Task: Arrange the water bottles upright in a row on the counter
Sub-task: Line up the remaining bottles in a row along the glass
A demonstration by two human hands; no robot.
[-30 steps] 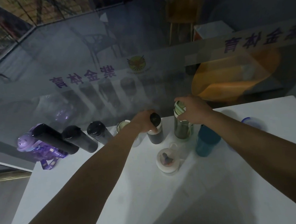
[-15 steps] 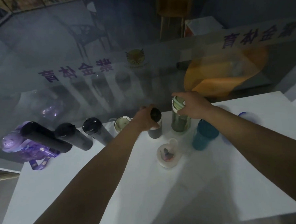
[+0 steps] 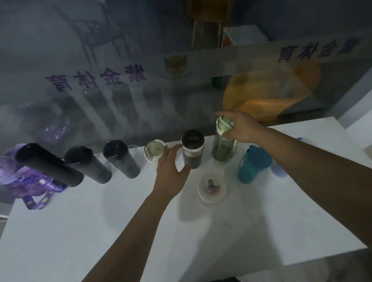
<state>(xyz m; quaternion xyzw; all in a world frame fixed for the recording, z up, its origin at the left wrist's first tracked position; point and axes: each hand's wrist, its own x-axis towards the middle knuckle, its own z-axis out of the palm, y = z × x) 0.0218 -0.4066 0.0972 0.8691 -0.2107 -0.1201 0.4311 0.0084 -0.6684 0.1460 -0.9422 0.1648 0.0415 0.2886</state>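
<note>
Along the far edge of the white counter (image 3: 99,231) stands a row of upright bottles: a purple bottle (image 3: 1,172), three black flasks (image 3: 46,164), (image 3: 86,164), (image 3: 120,158), a pale-lidded clear bottle (image 3: 154,152), a dark bottle with a black lid (image 3: 192,149) and a green bottle (image 3: 223,145). My left hand (image 3: 171,171) hovers open just left of the black-lidded bottle, thumb near its base. My right hand (image 3: 241,127) grips the green bottle's lid. A teal bottle (image 3: 254,164) and a small white-lidded bottle (image 3: 211,188) stand nearer to me.
A glass wall with purple lettering (image 3: 95,77) rises directly behind the row and mirrors the bottles. A purple strap (image 3: 36,199) trails from the purple bottle. The counter's right edge (image 3: 353,149) drops off beside my right arm. Orange chairs show through the glass.
My left hand has let go of the black-lidded bottle and drawn back towards me. My right hand stays on the green bottle's lid. The camera has tilted.
</note>
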